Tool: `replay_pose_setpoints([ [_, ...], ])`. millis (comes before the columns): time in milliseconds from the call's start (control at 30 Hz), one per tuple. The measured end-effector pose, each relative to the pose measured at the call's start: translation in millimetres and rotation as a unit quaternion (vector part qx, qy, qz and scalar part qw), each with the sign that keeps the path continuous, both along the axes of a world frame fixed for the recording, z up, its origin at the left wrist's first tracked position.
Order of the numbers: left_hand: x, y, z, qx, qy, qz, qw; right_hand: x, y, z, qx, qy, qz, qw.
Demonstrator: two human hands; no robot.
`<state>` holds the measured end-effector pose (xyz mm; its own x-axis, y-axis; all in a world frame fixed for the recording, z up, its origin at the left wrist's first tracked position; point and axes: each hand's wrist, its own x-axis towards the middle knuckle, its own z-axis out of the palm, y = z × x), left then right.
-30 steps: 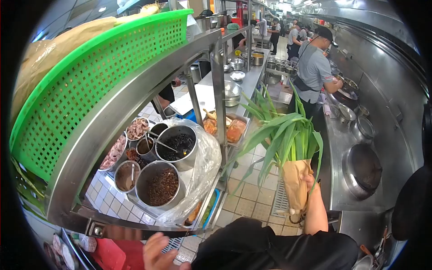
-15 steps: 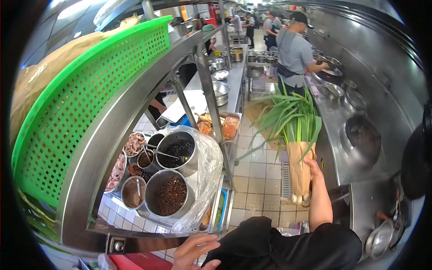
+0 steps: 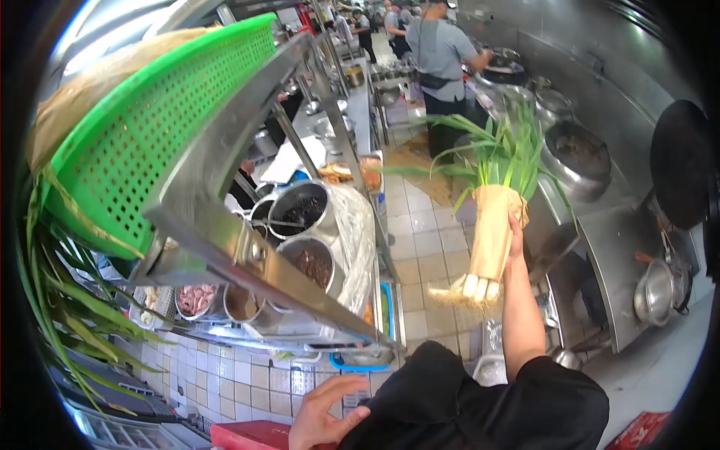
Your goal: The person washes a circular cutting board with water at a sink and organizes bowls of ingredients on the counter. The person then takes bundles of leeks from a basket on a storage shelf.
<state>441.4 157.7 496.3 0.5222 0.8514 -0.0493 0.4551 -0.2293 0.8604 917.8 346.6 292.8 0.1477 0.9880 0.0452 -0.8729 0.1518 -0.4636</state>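
Observation:
A bundle of leafy green stalks wrapped in brown paper [image 3: 493, 236] is held up in my right hand [image 3: 517, 238], which grips its right side. Its white root ends point down and its long leaves fan out at the top. Low in the view, my left hand [image 3: 328, 415] is open with fingers apart, holding nothing, beside my dark clothing. Above and left of it stands a metal rack [image 3: 247, 259]. Metal pots, one with dark liquid [image 3: 304, 211] and one with brown bits [image 3: 313, 265], sit by clear plastic sheeting [image 3: 354, 232].
A green perforated basket [image 3: 161, 124] rests high on the left, with long green leaves [image 3: 82, 322] hanging below. A person in grey [image 3: 441, 56] stands at the stove on the right, near a large wok [image 3: 576, 157]. Metal bowls [image 3: 655, 295] lie lower right. Cardboard [image 3: 420, 169] covers some floor tiles.
The view has turned and shifted. The wrapped bundle is raised, its root ends now higher in view. More hanging leaves show at the left. My left hand stays open.

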Motion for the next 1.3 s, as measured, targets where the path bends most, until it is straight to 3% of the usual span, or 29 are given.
replay_pose_setpoints([
  [67, -17.3, -3.5, -13.6, 0.080, -0.004, -0.019, 0.997, -5.9, -14.4, -11.8, 0.002, 0.011, 0.015, 1.000],
  [100, -17.8, -8.6, -13.9, 0.086, -0.005, 0.022, 0.996, -9.5, -18.8, -12.9, -0.019, 0.019, 0.007, 1.000],
  [533, -74.2, -71.7, -12.4, 0.047, 0.041, 0.190, 0.980, -76.0, -41.5, -8.7, -0.083, 0.032, -0.055, 0.995],
  [733, -103.3, -101.6, -12.6, 0.089, 0.032, 0.174, 0.980, -130.7, -96.5, 5.6, -0.080, 0.022, -0.122, 0.989],
  [933, -147.7, -158.4, -15.6, 0.093, 0.077, 0.154, 0.981, -229.7, -187.5, 11.2, -0.206, 0.054, -0.174, 0.962],
  [1133, -162.0, -207.0, -14.6, 0.083, 0.112, 0.049, 0.989, -312.1, -268.9, -15.0, -0.333, 0.055, -0.124, 0.933],
  [1233, -149.7, -214.1, -26.2, 0.096, 0.127, 0.060, 0.985, -359.7, -303.7, -31.1, -0.365, 0.031, -0.078, 0.927],
  [1300, -137.5, -205.6, -32.6, 0.177, 0.150, 0.045, 0.972, -391.7, -316.2, -31.9, -0.374, 0.016, -0.035, 0.927],
])
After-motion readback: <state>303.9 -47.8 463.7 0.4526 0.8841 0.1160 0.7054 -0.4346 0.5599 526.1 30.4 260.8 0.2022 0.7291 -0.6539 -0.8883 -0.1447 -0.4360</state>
